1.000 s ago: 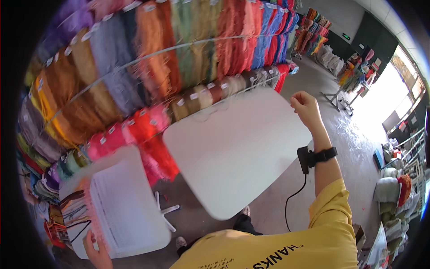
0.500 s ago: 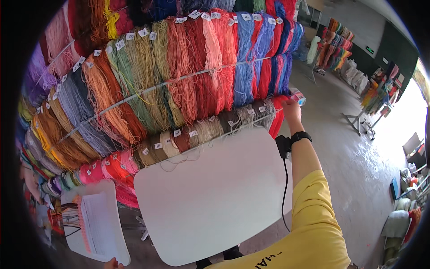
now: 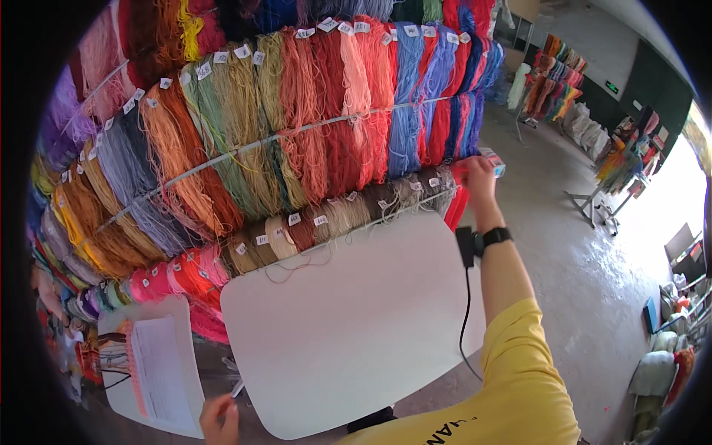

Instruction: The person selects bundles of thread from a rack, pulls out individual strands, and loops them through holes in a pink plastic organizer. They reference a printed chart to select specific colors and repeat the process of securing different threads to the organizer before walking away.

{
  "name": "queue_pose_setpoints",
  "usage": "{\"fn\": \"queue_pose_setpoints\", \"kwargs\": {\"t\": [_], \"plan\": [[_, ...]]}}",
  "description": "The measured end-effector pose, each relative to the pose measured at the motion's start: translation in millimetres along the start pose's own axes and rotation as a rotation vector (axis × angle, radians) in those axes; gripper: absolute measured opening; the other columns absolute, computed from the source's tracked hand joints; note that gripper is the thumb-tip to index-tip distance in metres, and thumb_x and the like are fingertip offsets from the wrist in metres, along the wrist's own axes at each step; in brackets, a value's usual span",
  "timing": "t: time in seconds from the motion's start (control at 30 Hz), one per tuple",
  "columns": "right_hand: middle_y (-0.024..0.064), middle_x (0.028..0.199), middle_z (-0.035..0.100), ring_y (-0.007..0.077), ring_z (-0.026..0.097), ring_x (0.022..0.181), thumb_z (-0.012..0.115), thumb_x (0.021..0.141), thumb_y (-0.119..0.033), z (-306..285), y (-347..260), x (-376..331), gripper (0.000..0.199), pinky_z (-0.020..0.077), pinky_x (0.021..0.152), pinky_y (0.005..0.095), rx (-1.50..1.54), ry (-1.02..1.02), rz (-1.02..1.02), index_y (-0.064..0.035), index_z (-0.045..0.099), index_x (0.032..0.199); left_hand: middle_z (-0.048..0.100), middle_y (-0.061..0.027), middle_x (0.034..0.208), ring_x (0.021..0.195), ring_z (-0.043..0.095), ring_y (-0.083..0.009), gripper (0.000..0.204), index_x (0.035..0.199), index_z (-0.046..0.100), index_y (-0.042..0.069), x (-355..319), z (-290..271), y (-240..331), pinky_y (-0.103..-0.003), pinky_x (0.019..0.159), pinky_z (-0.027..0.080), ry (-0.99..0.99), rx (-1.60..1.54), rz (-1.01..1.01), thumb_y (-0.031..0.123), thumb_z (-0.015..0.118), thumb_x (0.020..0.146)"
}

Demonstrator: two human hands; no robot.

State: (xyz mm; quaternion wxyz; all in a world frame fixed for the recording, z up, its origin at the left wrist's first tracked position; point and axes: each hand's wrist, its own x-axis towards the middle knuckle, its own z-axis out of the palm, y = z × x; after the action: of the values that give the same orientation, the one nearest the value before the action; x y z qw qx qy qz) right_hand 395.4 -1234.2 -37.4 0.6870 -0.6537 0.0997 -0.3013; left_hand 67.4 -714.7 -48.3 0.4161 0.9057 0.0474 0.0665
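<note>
At the right end of the lowest rail, my right hand (image 3: 480, 178) has its fingers closed at the top of the red yarn (image 3: 457, 208). The fingertips are partly hidden. A small pink-and-blue box (image 3: 491, 160) sits just behind that hand. My left hand (image 3: 220, 420) is low in the picture, between the small white table (image 3: 182, 371) and the large white table (image 3: 348, 319). Its fingers are loosely bent and apart, with nothing visible in them. On the small table lies a white sheet (image 3: 162, 363) edged with short coloured yarn strands.
Tiers of labelled yarn skeins (image 3: 319, 119) hang on metal rails (image 3: 245, 148) ahead. A black cable (image 3: 467, 319) runs from a device at my right wrist. More yarn racks (image 3: 549, 81) stand at the far right; sacks and bundles (image 3: 656, 371) lie along the right side.
My left hand has come up and further into view, beside the small table. My right hand remains at the rail's end, moved slightly left and turned.
</note>
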Motion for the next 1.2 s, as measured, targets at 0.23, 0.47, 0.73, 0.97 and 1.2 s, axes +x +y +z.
{"fn": "queue_pose_setpoints", "kwargs": {"t": [0.23, 0.47, 0.73, 0.97, 1.2], "plan": [[0.0131, 0.076, 0.059, 0.0259, 0.059, 0.066, 0.052, 0.077, -0.016, 95.9, -29.9, -251.3, 0.015, 0.047, 0.061, 0.0344, -0.481, -0.71, -0.271, -0.0087, 0.056, 0.09, 0.057, -0.0038, 0.082, 0.069, 0.053, -0.0099, 0.02, 0.096, 0.055, -0.001, 81.2, 89.5, 52.4, -0.022, 0.062, 0.043, -0.384, -1.004, -0.338, 0.013, 0.051, 0.083], [0.0125, 0.073, 0.06, 0.0272, 0.059, 0.064, 0.047, 0.08, -0.015, 102.5, -50.3, -330.2, 0.018, 0.0462, 0.056, 0.036, -0.466, -0.918, -0.342, -0.0044, 0.052, 0.093, 0.057, -0.0042, 0.083, 0.07, 0.053, -0.0104, 0.02, 0.099, 0.054, -0.002, 71.7, 110.1, 74.3, -0.022, 0.062, 0.043, -0.352, -1.278, -0.263, 0.01, 0.052, 0.083], [0.0051, 0.081, 0.057, 0.0104, 0.056, 0.07, 0.046, 0.085, -0.013, 103.2, -56.7, -311.5, 0.026, 0.045, 0.057, 0.0227, 0.231, -1.33, 0.377, 0.0004, 0.046, 0.108, 0.055, -0.0062, 0.075, 0.06, 0.051, -0.0119, 0.018, 0.093, 0.055, -0.003, 60.1, 121.5, 95.2, -0.019, 0.048, 0.04, 0.083, -1.319, -0.191, 0.012, 0.053, 0.082], [0.0032, 0.085, 0.056, 0.0116, 0.059, 0.068, 0.05, 0.083, -0.016, 56.1, -100.9, -178.0, 0.02, 0.0475, 0.059, 0.0237, -0.129, -1.371, -0.018, -0.0031, 0.053, 0.098, 0.043, 0.0013, 0.064, 0.054, 0.039, -0.007, 0.02, 0.098, 0.049, 0.004, 27.8, 94.5, 64.1, -0.02, 0.048, 0.033, -0.108, -1.753, -0.123, 0.02, 0.041, 0.089], [0.0027, 0.067, 0.055, 0.0094, 0.051, 0.053, 0.054, 0.078, -0.011, 42.4, -237.7, 89.7, 0.01, 0.0418, 0.048, 0.0229, 0.222, -0.332, -0.625, -0.0015, 0.057, 0.08, 0.03, 0.0049, 0.059, 0.051, 0.026, -0.0064, 0.022, 0.102, 0.049, 0.007, -116.3, -5.8, -51.2, -0.021, 0.046, 0.025, 1.012, -1.335, -0.329, 0.019, 0.045, 0.085]]}}
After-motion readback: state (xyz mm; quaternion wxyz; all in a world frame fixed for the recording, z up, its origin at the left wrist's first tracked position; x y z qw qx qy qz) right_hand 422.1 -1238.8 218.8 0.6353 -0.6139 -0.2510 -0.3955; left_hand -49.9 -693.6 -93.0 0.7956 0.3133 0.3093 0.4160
